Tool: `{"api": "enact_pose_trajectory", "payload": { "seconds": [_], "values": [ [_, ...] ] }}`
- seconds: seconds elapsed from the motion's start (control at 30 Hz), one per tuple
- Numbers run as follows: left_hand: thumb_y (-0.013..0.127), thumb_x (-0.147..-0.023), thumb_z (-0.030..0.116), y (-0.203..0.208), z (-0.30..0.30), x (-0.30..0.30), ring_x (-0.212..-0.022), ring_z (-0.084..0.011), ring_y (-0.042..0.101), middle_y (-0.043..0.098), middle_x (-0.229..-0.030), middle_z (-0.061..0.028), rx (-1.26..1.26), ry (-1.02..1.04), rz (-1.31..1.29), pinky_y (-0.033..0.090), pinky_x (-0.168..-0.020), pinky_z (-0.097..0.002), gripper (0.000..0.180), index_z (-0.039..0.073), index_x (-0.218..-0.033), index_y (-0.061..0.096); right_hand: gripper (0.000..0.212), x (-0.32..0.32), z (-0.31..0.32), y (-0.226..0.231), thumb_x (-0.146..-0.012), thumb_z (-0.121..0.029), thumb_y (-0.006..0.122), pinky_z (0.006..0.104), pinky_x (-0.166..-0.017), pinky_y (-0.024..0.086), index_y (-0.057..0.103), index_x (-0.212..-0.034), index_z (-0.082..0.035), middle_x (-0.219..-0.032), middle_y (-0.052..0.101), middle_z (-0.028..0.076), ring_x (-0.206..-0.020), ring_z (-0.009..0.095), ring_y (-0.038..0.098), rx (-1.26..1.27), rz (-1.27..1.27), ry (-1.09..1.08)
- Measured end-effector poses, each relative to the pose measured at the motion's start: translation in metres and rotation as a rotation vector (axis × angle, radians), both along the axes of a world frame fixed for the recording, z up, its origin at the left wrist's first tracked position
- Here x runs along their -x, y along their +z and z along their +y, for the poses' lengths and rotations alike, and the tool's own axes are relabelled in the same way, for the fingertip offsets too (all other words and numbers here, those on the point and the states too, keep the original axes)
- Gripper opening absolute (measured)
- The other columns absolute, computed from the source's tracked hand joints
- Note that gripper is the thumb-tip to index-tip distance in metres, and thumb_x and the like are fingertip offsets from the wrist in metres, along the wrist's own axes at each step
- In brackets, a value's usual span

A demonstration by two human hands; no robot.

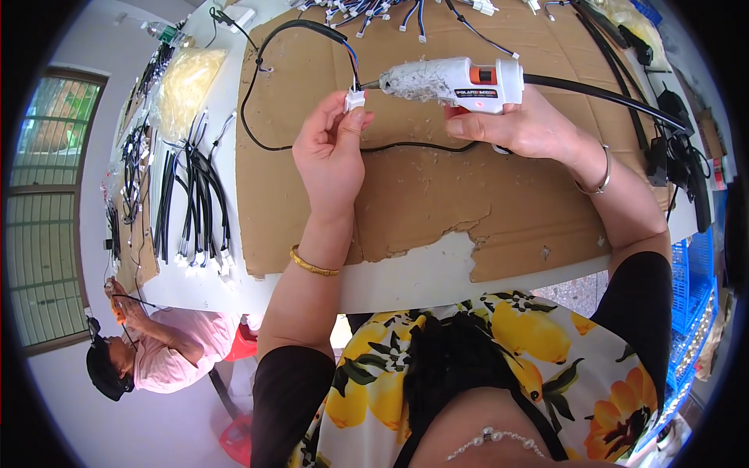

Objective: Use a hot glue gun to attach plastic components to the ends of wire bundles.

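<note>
Between the thumb and fingers of my left hand [331,144] is a small white plug connector [355,100]. Thin coloured wires rise from it into a black-sleeved cable [300,25], which loops to the left and back across the cardboard. My right hand [523,125] grips a white hot glue gun [484,86] with an orange switch. Strands of dried glue coat the gun's front. Its metal nozzle [374,84] points left, at the wire end of the connector; whether it touches cannot be made out. A thick black cord [601,95] runs from the gun's back to the right.
Brown cardboard [421,203] with a torn front edge covers the white table [374,285]. Bundled black cables [199,195] and a clear plastic bag [187,86] lie left. More white-ended wires [406,12] lie at the back. Blue crates [686,288] stand right; another person [168,351] works at left.
</note>
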State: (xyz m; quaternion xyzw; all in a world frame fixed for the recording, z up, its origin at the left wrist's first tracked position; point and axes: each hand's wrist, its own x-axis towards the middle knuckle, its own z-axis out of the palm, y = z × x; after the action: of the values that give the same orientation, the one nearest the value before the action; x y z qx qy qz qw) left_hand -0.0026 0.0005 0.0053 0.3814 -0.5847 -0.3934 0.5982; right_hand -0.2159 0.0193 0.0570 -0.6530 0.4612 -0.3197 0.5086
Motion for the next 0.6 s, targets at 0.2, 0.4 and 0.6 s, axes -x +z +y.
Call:
{"api": "enact_pose_trajectory", "payload": {
  "seconds": [0.2,0.4,0.6],
  "values": [
    [0.051,-0.083,0.0,-0.0001,0.0,0.0006,-0.074,-0.0132,0.059,0.061,-0.094,-0.0114,-0.001,0.008,-0.009,0.048,-0.071,-0.0238,0.019,-0.005,-0.101,0.053,0.021,0.0007,0.0001,-0.0001,-0.073,-0.019,0.066,0.0201,-0.058,0.039,0.058,-0.085,-0.004,-0.07,0.054,-0.003,-0.065,0.005,0.047,0.048,-0.012,0.017],
    [0.052,-0.083,0.0,-0.0003,-0.0002,-0.0003,-0.074,-0.0126,0.059,0.061,-0.093,-0.011,0.0,0.018,-0.014,0.048,-0.07,-0.0233,0.018,-0.005,-0.1,0.053,0.021,0.0007,-0.0003,0.0008,-0.073,-0.019,0.066,0.0211,-0.059,0.039,0.057,-0.086,-0.004,-0.072,0.055,-0.002,-0.067,0.005,0.047,0.045,0.019,0.014],
    [0.052,-0.08,-0.005,0.001,-0.0002,0.0009,-0.074,-0.0105,0.058,0.06,-0.086,-0.0067,-0.013,0.033,-0.002,0.05,-0.069,-0.0233,0.019,-0.005,-0.099,0.055,0.024,0.0037,-0.0015,0.0015,-0.077,-0.025,0.064,0.0234,-0.066,0.04,0.055,-0.087,-0.005,-0.076,0.054,0.0,-0.07,0.008,0.046,0.033,0.063,0.071]
  ]
}}
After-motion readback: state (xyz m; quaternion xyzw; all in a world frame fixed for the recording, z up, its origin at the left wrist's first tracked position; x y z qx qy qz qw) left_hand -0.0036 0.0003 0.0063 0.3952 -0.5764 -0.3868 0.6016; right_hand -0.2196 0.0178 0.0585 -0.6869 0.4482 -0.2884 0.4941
